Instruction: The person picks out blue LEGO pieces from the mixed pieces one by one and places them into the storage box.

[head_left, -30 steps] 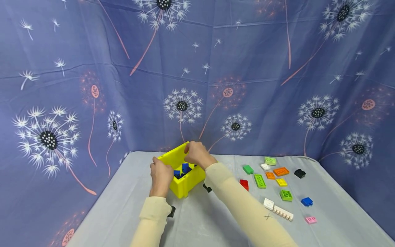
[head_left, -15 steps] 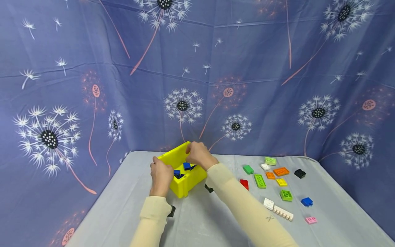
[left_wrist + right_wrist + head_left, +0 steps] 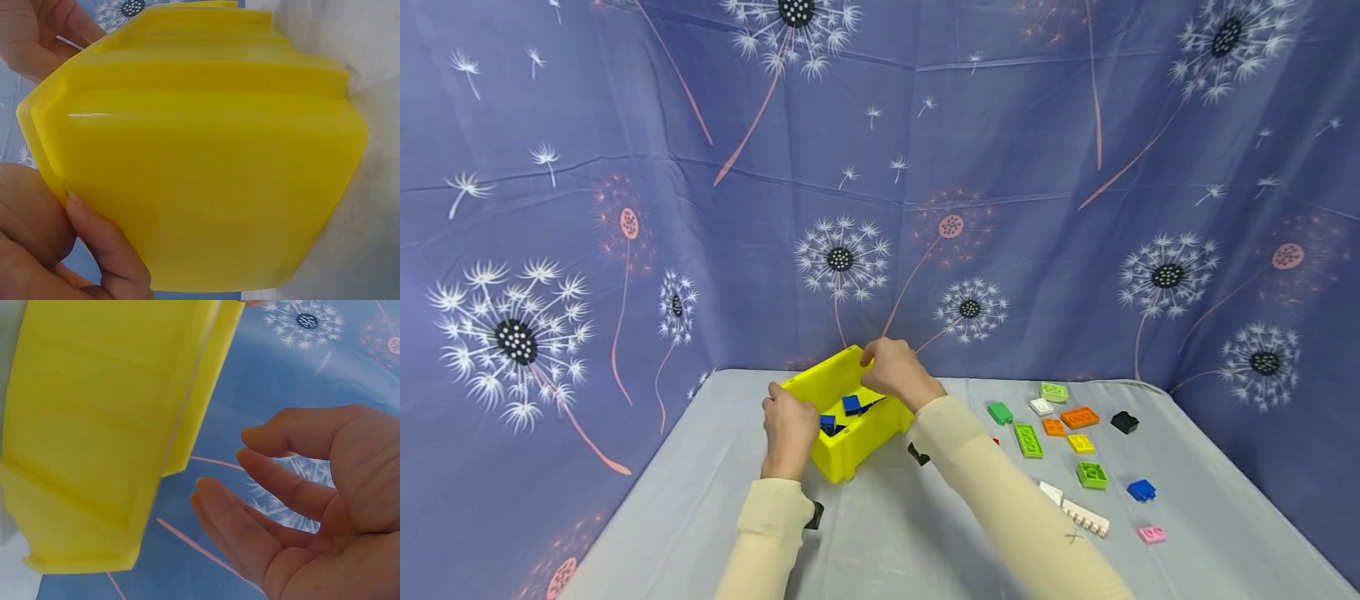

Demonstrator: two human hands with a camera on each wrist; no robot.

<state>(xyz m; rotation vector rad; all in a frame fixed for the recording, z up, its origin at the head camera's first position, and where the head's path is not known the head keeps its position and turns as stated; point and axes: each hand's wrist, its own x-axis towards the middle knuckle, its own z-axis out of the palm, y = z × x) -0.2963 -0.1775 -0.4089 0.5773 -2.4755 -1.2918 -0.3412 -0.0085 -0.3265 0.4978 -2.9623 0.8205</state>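
A bright yellow box (image 3: 865, 444) with an open top stands at the back left of the table. Several blue bricks (image 3: 852, 405) lie inside it. My left hand (image 3: 789, 429) grips the rim at its near left end, and in the left wrist view the thumb (image 3: 103, 240) presses on the outer wall. Over the far right end of the box is my right hand (image 3: 898, 372). The right wrist view shows its fingers (image 3: 231, 525) loosely bent and apart from the box wall (image 3: 87, 425), with nothing between them.
Loose bricks lie to the right: a dark green brick (image 3: 1000, 412), an orange one (image 3: 1080, 417), a black one (image 3: 1124, 422), a blue one (image 3: 1142, 490), a pink one (image 3: 1152, 534) and a white strip (image 3: 1086, 517). A patterned blue cloth (image 3: 1045, 250) hangs behind the table.
My right hand has moved slightly up and to the right. Its sleeve now hides most of the red brick. The left hand stays on the box rim.
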